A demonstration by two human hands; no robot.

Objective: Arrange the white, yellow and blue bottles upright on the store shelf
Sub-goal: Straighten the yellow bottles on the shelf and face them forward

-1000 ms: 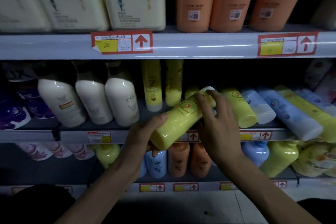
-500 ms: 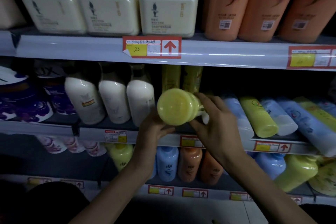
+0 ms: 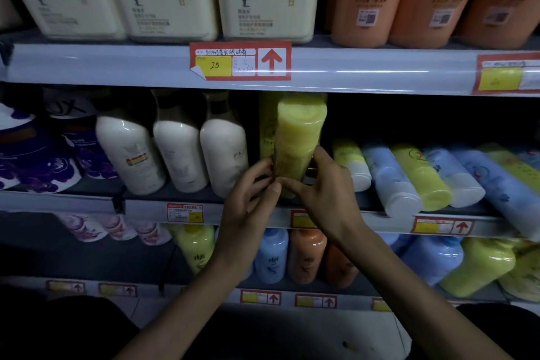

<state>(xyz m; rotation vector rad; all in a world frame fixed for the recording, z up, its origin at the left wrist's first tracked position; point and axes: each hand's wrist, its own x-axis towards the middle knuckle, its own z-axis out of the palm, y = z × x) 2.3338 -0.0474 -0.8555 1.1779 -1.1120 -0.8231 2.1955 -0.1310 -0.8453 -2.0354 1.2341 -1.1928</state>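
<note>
Both arms extended forward; left hand (image 3: 248, 196), right hand (image 3: 324, 193) grip yellow bottle (image 3: 298, 137) low, thumbs close together.

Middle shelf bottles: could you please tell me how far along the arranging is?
Done: the white bottles and a rear yellow bottle stand upright. In hand: the left hand and right hand hold the front yellow bottle upright. Left: the lying bottles, yellow and blue, on their sides to its right.
</note>
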